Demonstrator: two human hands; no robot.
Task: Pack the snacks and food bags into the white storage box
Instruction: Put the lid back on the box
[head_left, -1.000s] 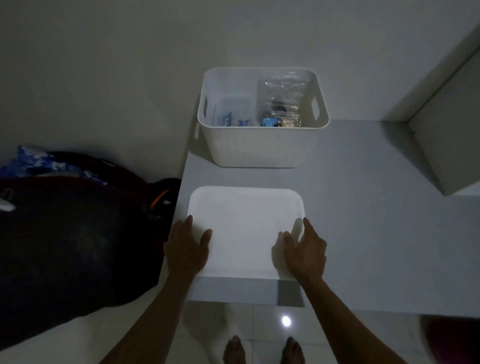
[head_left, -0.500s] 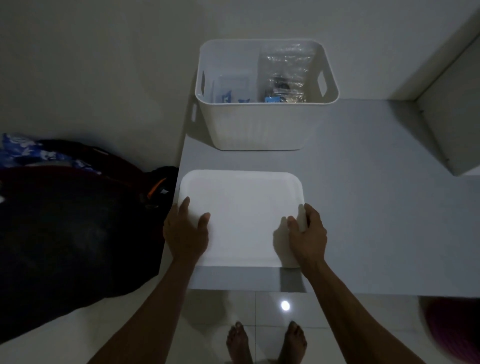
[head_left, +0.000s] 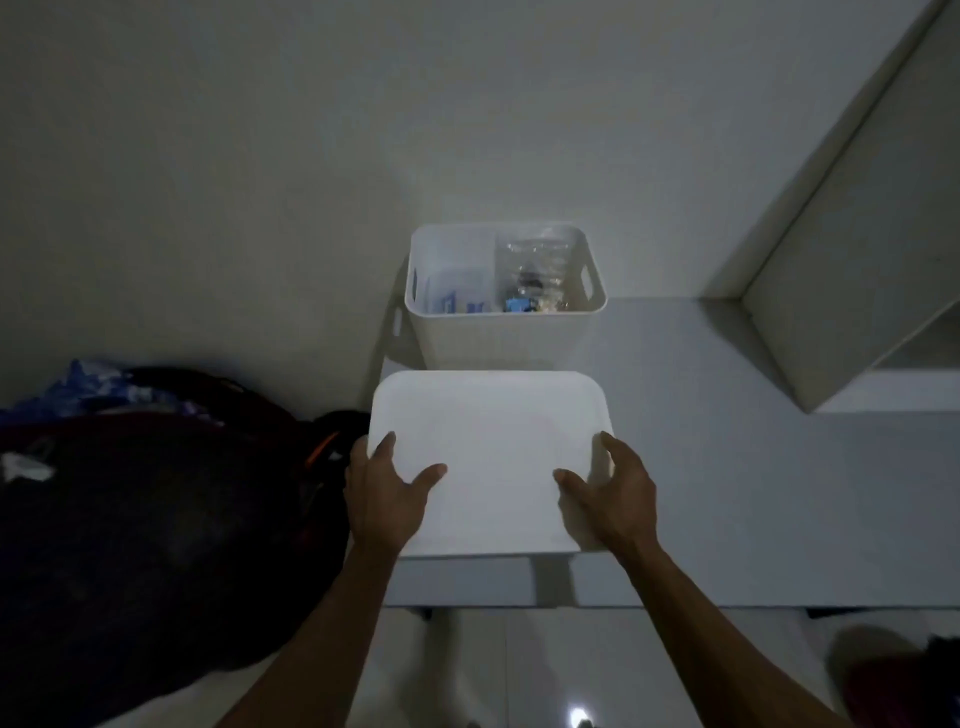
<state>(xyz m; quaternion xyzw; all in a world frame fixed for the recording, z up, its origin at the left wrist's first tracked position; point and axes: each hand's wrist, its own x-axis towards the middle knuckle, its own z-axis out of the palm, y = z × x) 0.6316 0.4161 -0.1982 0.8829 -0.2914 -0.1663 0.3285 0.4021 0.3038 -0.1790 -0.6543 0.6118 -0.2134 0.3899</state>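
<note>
My left hand and right hand now grip the white lid by its two sides — a second ago they only lay on it. The white storage box, upper centre, already holds snack bags — next comes closing.

Box mouth open above; lid just before it; counter right side bare.
</note>
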